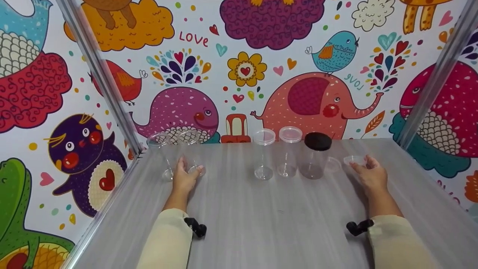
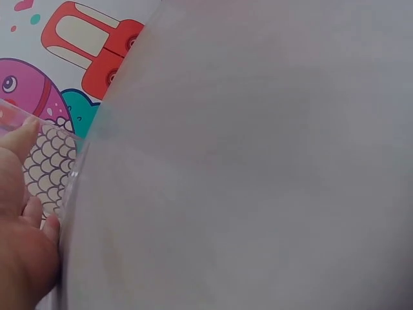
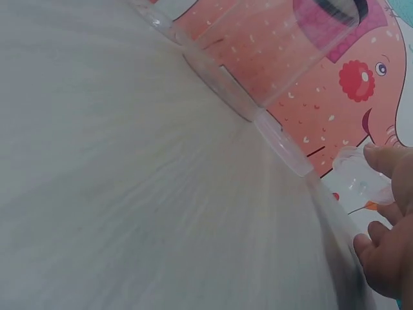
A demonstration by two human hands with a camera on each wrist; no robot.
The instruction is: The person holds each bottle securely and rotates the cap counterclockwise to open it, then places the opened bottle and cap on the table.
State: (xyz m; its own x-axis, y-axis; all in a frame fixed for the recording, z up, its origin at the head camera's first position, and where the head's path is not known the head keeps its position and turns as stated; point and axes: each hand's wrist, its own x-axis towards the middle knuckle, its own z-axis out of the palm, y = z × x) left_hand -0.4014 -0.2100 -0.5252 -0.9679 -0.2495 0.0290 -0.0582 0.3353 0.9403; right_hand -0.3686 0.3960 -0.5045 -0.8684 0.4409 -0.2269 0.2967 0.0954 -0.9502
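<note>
Toward the back left of the table, my left hand point(image 1: 185, 180) grips the lower part of a clear plastic jar point(image 1: 190, 144), thumb on its right side. The jar's open-looking rim points up. A second clear jar point(image 1: 158, 144) stands just left of it, partly behind the hand. On the right, my right hand point(image 1: 375, 177) pinches a clear round lid point(image 1: 351, 160) between thumb and fingers. In the right wrist view that lid point(image 3: 360, 174) appears held close over the table.
Right of centre stand two clear jars with clear lids point(image 1: 264, 136) point(image 1: 290, 133) and one jar with a black lid point(image 1: 317, 141). Another clear lid point(image 1: 332, 164) lies beside the black-lidded jar. A patterned wall point(image 1: 239, 101) and metal posts point(image 1: 435, 74) bound the grey table point(image 1: 276, 220).
</note>
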